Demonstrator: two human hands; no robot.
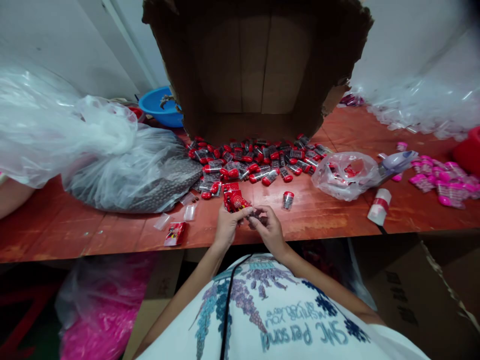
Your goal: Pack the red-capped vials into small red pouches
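Note:
My left hand (226, 227) is closed around several red printed cards (234, 198) that fan out above its fingers. My right hand (273, 231) meets it at the front of the table, fingertips pinched on a small dark piece (256, 215), whose kind I cannot make out. To the right of the hands, one clear little bottle with a red cap and dark contents (288, 200) stands apart. Beyond them spreads a heap of similar red-capped bottles (258, 159). A stack of red cards (175, 234) and small clear sleeves (189, 212) lie to the left.
A torn cardboard box (258, 65) opens toward me behind the heap. Left are a clear bag of dark beads (150, 175) and a blue basin (159, 107). Right are a plastic bag (343, 175), a white roll (379, 207) and pink bottles (450, 182). Another person's arm (15, 195) shows far left.

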